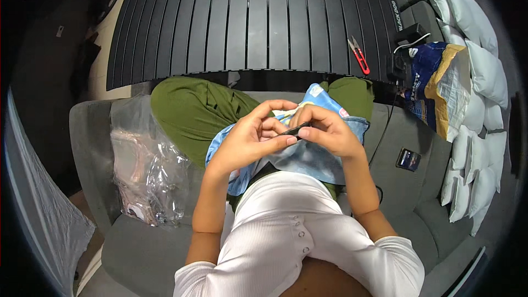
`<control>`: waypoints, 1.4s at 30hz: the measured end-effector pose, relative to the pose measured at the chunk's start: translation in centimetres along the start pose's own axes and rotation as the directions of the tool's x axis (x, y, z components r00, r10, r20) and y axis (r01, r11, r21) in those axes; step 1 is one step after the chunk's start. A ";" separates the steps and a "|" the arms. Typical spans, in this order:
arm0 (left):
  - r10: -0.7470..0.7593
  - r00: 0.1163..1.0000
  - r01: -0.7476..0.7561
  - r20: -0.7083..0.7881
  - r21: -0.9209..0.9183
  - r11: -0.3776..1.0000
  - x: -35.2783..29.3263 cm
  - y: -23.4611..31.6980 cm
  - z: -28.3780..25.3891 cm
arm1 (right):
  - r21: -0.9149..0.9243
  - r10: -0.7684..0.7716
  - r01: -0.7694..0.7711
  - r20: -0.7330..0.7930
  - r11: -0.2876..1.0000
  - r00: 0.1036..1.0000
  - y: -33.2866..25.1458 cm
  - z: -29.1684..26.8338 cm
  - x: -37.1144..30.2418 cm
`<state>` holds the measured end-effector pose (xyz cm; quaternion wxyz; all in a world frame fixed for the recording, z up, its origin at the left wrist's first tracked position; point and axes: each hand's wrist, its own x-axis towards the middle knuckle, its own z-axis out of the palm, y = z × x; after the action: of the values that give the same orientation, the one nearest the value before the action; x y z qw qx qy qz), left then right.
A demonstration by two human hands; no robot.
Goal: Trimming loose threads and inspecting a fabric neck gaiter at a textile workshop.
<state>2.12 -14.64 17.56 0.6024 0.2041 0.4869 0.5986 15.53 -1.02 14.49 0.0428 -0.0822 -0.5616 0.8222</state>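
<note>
Over my lap, my left hand [250, 138] and my right hand [330, 133] meet with fingers bent. A thin dark strip [295, 130] lies between their fingertips; its kind is too small to make out. My right thumb and forefinger pinch one end, and my left thumb presses by the other end. Under the hands a light blue printed cloth [316, 98] is spread over my crossed legs in green trousers [187, 102]. A grey-blue piece of the fabric [313, 159] hangs toward me. My palms hide part of the cloth.
Ahead stands a black slatted table [236, 16] with red-handled thread snips [358, 56] near its right edge. Clear plastic bags [148, 176] lie on the grey sofa [137, 253] at left. Rightward are a phone [408, 159], a cable, a blue-and-gold sack [440, 85] and several white pillows [487, 71].
</note>
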 end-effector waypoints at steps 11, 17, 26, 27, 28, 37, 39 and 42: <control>-0.079 0.997 0.079 -0.008 0.175 0.981 -0.1 1.6 0.0 | -0.085 0.180 -0.185 -0.057 0.979 0.982 -4.2 -0.8 -1.0; -0.098 0.993 0.083 0.065 0.206 0.975 0.4 2.6 0.8 | -0.185 0.125 -0.134 -0.061 0.973 0.990 -5.3 -0.6 -1.0; -0.123 0.985 0.099 0.124 0.181 0.978 -0.5 1.6 2.2 | -0.080 0.019 -0.028 -0.110 0.996 0.994 -3.8 0.4 -2.3; -0.131 0.983 0.107 0.132 0.173 0.979 -0.9 1.5 2.5 | -0.088 0.010 -0.020 -0.122 0.996 0.992 -3.6 0.7 -2.6; -0.108 0.988 0.088 0.115 0.162 0.983 -1.2 0.8 2.8 | -0.087 -0.022 0.011 -0.127 0.996 0.992 -3.4 1.1 -2.9; 0.006 0.990 -0.012 0.139 0.041 0.999 -4.9 -3.1 5.5 | -0.090 -0.113 0.101 -0.140 0.991 0.984 -2.1 4.3 -6.6; -0.028 0.993 0.027 0.118 0.012 1.000 -6.3 -3.7 5.6 | -0.087 -0.133 0.124 -0.103 0.988 0.986 -2.5 5.3 -7.4; 0.075 0.985 -0.065 0.153 -0.073 0.995 -8.5 -4.4 6.5 | -0.137 -0.182 0.179 -0.005 0.974 0.983 -2.2 6.0 -7.8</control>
<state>11.44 -21.15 19.70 0.6237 0.2466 0.4104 0.6179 22.07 -7.00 19.32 0.1164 -0.0407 -0.6213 0.7738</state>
